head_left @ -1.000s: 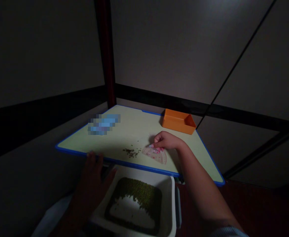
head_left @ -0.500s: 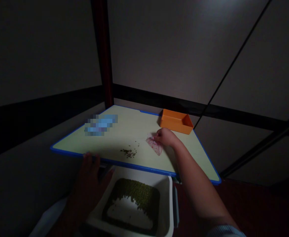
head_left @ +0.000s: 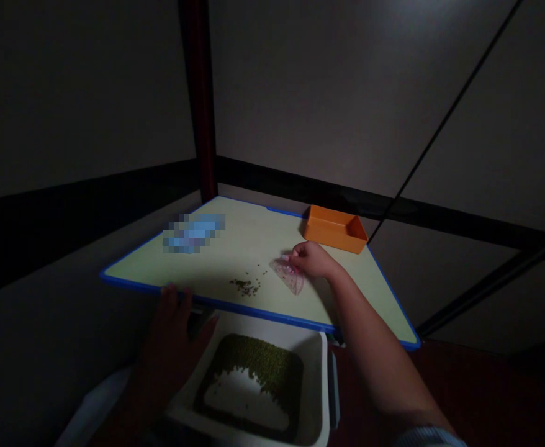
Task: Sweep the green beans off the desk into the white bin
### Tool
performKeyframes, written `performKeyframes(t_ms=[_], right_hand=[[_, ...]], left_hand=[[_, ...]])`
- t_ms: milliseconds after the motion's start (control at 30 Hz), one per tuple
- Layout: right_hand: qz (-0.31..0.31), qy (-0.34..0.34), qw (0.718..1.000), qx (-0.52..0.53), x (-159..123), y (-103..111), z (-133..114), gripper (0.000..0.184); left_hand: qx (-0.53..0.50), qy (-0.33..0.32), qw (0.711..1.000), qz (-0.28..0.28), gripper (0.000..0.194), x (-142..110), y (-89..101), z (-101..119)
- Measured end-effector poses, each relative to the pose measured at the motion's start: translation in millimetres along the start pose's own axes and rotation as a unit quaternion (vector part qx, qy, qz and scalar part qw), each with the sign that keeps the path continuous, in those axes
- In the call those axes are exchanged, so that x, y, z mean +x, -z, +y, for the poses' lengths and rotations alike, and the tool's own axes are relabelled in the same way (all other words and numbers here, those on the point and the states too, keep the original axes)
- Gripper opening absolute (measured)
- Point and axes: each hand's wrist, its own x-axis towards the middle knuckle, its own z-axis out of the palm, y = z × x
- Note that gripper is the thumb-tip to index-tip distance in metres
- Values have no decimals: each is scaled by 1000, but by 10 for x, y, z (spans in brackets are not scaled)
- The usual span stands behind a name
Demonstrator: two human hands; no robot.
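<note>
My right hand is closed on a clear protractor with pink markings, tilted over the board; its fingers cover the straight edge. Left of it lies a small scatter of dark green beans on the pale, blue-edged tabletop. My left hand, in shadow, has its fingers apart near the table's front edge, beside a white bin. More green beans lie in that bin, heaped toward its far side, with part of the white floor bare.
At the back right of the table stands an orange open box. A blurred-out blue item lies at the left. Dark walls meet behind the table, with a reddish post in the corner.
My right hand has shifted slightly away from me with the protractor, which has turned and moved back from the front edge. My left hand has stayed about where it was.
</note>
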Motion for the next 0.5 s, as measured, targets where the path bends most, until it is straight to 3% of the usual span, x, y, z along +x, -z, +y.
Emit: performKeyframes(t_ms=[100, 300, 500], right_hand=[[-1, 15, 1000, 25, -18, -44, -56, 33], [-128, 83, 973, 172, -97, -151, -240, 39], [-154, 101, 969, 167, -81, -320, -363, 32]], left_hand=[[-2, 3, 1000, -1, 86, -3, 9, 19], [-1, -9, 1000, -2, 88, -12, -1, 8], [3, -11, 1000, -1, 85, -19, 24, 15]])
